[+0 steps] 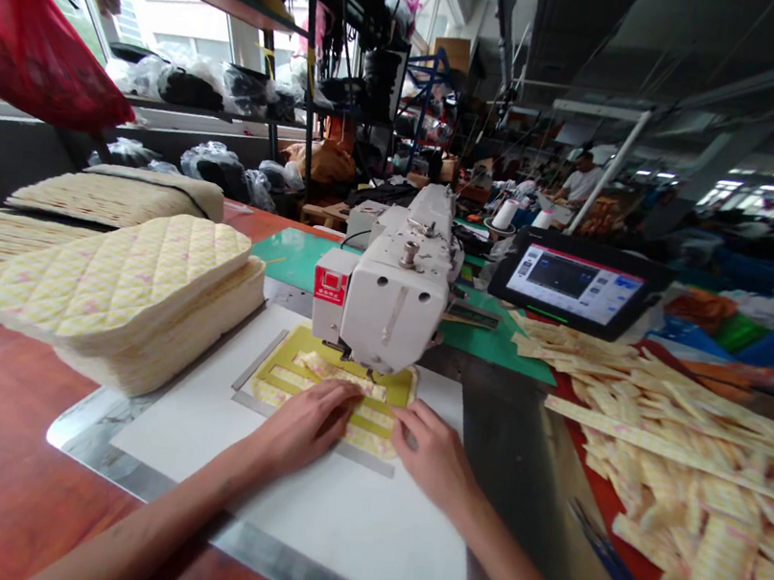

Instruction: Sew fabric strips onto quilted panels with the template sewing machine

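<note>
Yellow sewing template (400, 387) under L hand (303, 426), R hand (433, 456), both palms down, flat.

**Bright windows, dim ceiling**

From my end, the windows (159, 14) blow out white at left — daylight pours in there — while the ceiling (683, 63) sits dark. The tablet screen (572, 289) glows, the yellow sewing template (337, 379) stays sharp, and the wide lens bends the frame's edges.
</note>
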